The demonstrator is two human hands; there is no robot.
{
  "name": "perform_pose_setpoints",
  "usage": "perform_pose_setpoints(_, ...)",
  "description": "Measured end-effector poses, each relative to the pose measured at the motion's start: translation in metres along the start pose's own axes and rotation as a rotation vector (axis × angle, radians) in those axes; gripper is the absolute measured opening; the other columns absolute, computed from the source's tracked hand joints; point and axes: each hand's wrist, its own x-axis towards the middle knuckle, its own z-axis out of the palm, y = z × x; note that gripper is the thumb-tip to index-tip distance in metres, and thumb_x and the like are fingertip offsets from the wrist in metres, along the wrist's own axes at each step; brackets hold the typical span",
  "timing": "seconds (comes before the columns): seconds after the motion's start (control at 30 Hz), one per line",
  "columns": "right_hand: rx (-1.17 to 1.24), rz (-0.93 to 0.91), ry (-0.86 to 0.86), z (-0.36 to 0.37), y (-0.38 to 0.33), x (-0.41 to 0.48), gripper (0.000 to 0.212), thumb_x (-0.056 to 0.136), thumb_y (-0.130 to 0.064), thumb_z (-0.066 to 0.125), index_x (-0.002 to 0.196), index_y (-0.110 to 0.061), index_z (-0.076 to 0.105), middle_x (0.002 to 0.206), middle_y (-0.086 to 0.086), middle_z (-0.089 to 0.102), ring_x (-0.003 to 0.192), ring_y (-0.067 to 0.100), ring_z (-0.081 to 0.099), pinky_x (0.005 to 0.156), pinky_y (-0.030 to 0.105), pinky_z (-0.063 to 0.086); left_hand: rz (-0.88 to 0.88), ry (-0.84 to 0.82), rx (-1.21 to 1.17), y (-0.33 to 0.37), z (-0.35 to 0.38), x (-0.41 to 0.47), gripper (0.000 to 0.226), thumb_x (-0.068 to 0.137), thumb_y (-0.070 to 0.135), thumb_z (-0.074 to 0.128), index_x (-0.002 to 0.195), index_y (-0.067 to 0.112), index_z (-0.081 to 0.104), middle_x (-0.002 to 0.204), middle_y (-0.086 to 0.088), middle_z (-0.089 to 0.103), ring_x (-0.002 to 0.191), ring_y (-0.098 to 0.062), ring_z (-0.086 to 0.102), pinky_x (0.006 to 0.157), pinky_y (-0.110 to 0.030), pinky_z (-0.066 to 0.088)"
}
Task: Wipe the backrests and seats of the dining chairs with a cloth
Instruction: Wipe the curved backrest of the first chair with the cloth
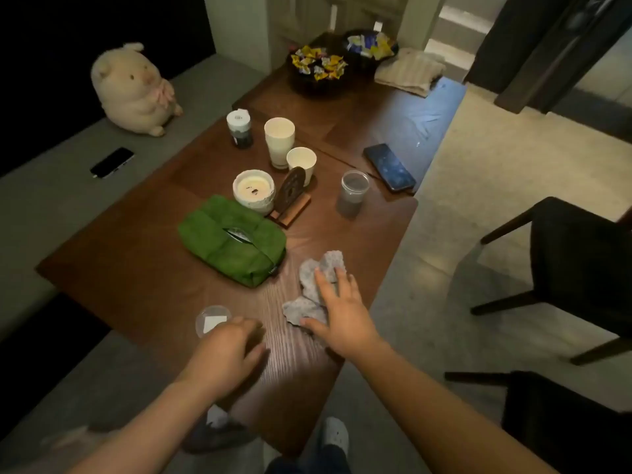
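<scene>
Grey cloth [309, 285] lies crumpled on the wooden table [136, 268], just right of the green tissue pouch [232, 239], under a spread right hand [342, 309].

The right hand's fingers lie flat and splayed across the rag, nothing gathered in yet; the left hand [225, 347] rests loosely curled and empty on the tabletop, nearer the person than the pouch, beside a small clear tub [212, 319]. The cloth looks soft, light and limp, so I'd bunch it at its middle rather than pinch a corner. Beyond the pouch stand a candle [253, 191] and a clear plastic cup [354, 196], well apart from the rag. Two dark dining chairs [581, 254] wait far right of the pouch, off the table's edge, with open floor between.
</scene>
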Motion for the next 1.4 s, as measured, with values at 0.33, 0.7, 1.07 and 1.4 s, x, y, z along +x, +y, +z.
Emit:
perform_pose_setpoints(0.33,-0.299,-0.022,0.079,0.045,0.004,0.049,0.072,0.09,-0.065,0.041,0.151,-0.033,0.02,0.162,0.008,0.008,0.146,0.032,0.009,0.112,0.054,0.018,-0.037,-0.006,-0.019,-0.022,0.006,0.014,0.03,0.094,0.041,0.052,0.123,0.034,0.056,0.118,0.016,0.056,0.099,0.001,0.052,0.083,-0.016,0.044)
perform_pose_setpoints(0.7,0.089,-0.01,0.299,0.022,0.007,0.029,0.041,0.09,-0.055,0.051,0.115,-0.024,0.061,0.105,0.002,0.053,0.095,0.018,0.053,0.074,0.031,0.049,0.008,-0.045,0.004,-0.008,-0.008,0.021,0.032,0.095,0.039,0.052,0.125,0.029,0.057,0.118,0.012,0.055,0.102,-0.003,0.052,0.087,-0.021,0.045)
perform_pose_setpoints(1.07,0.31,0.386,0.577,-0.017,0.055,-0.119,0.03,0.09,-0.053,0.055,0.082,-0.024,0.058,0.078,-0.006,0.059,0.069,0.006,0.055,0.06,0.025,0.045,0.252,-0.14,0.06,0.086,-0.01,0.023,0.034,0.095,0.033,0.056,0.126,0.021,0.057,0.119,0.001,0.057,0.105,-0.015,0.057,0.082,-0.018,0.037)
perform_pose_setpoints(1.4,0.46,0.655,0.867,-0.026,0.114,-0.264,0.049,0.091,-0.061,0.033,0.076,-0.021,0.056,0.069,-0.003,0.061,0.064,0.011,0.059,0.061,0.033,0.05,0.557,-0.281,0.187,0.218,0.036,0.011,0.042,0.097,0.036,0.051,0.137,0.02,0.05,0.132,0.001,0.053,0.12,-0.014,0.052,0.096,-0.02,0.037)
